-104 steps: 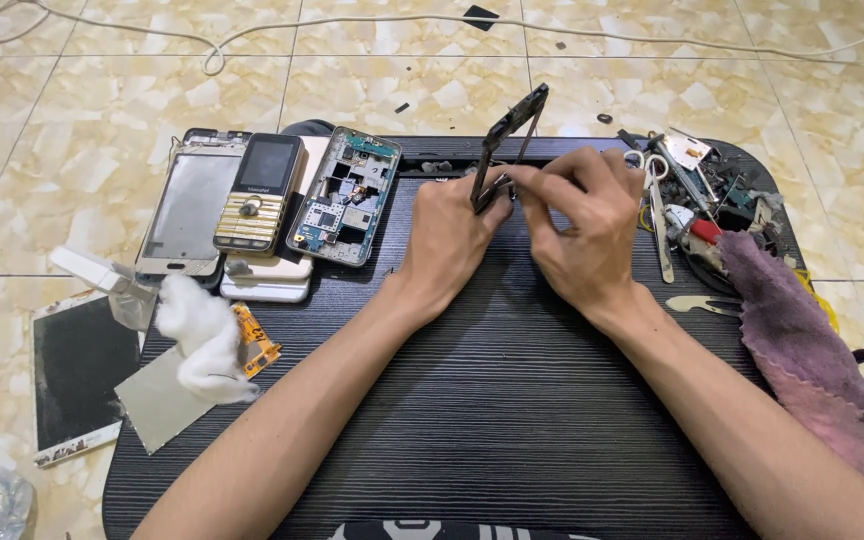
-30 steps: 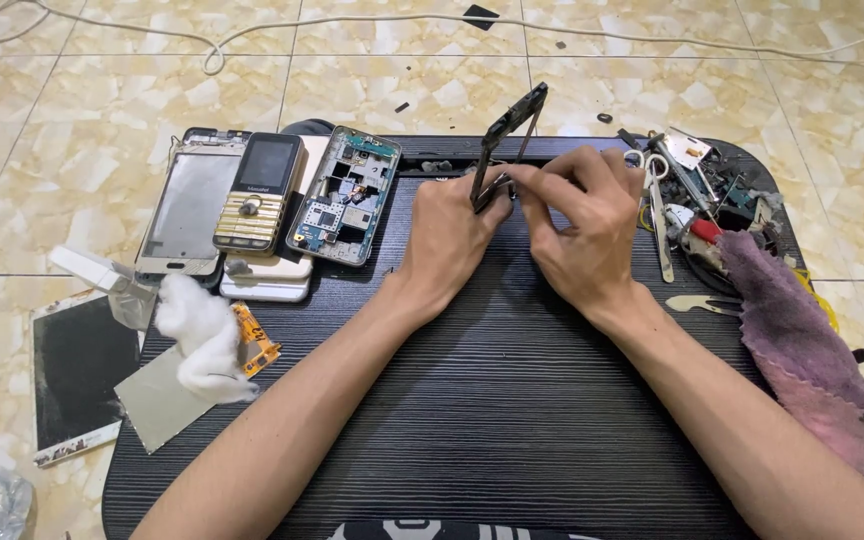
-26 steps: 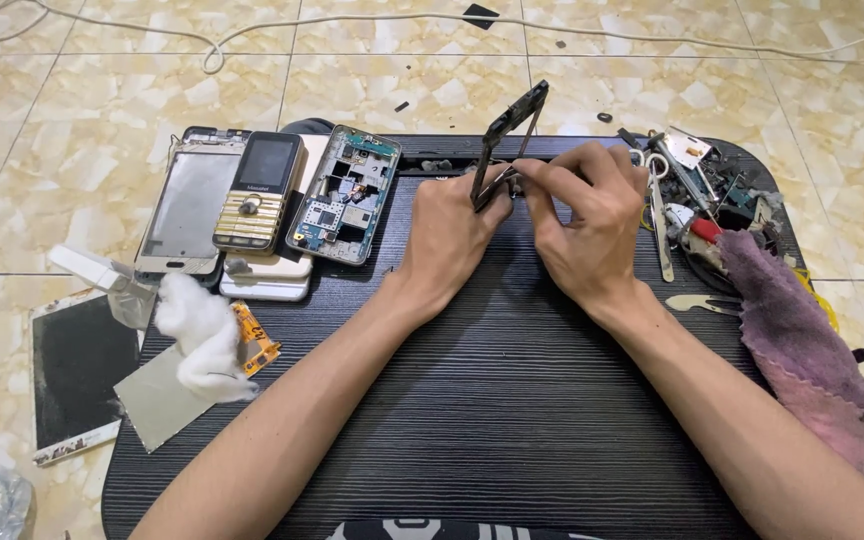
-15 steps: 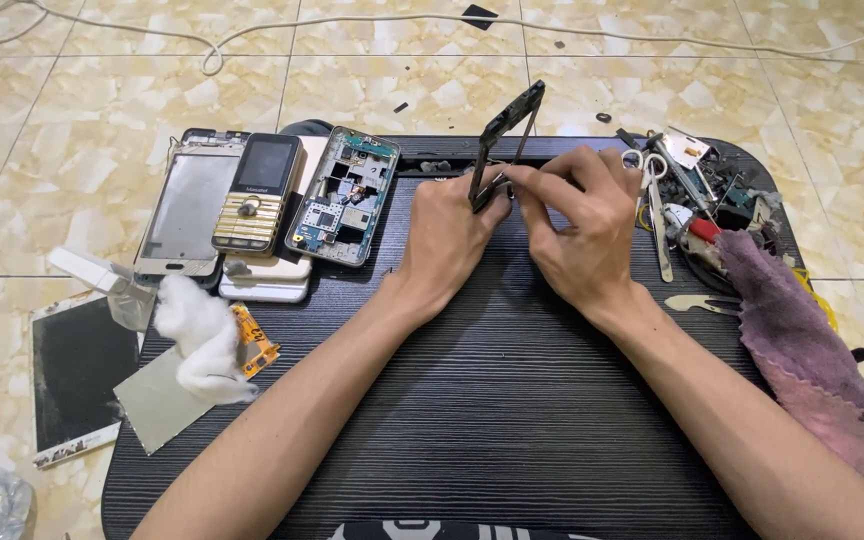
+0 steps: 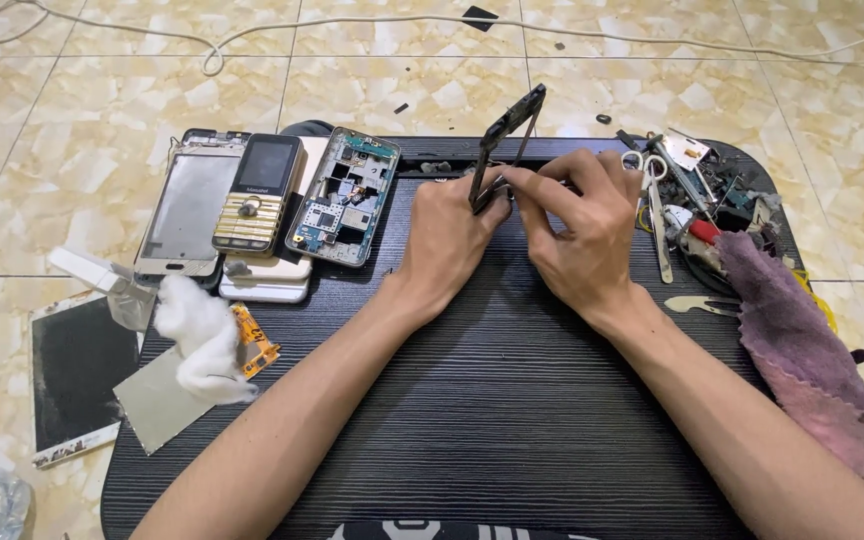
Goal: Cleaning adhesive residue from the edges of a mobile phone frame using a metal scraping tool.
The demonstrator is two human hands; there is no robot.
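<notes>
Black ribbed mat (image 5: pixel 472 400) on tiled floor carries both hands at twelve o'clock, the left hand (image 5: pixel 447 240) closed around a dark phone frame (image 5: pixel 507 145) standing tilted, the right hand (image 5: pixel 582 235) pinching its lower edge.

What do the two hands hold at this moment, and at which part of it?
Both hold a dark phone frame, standing tilted on edge. The left hand grips its lower end; the right hand's fingers pinch the same end.

Both hands (image 5: pixel 522 225) pinch a tilted phone frame (image 5: pixel 508 145), seemingly with tweezers.
</notes>
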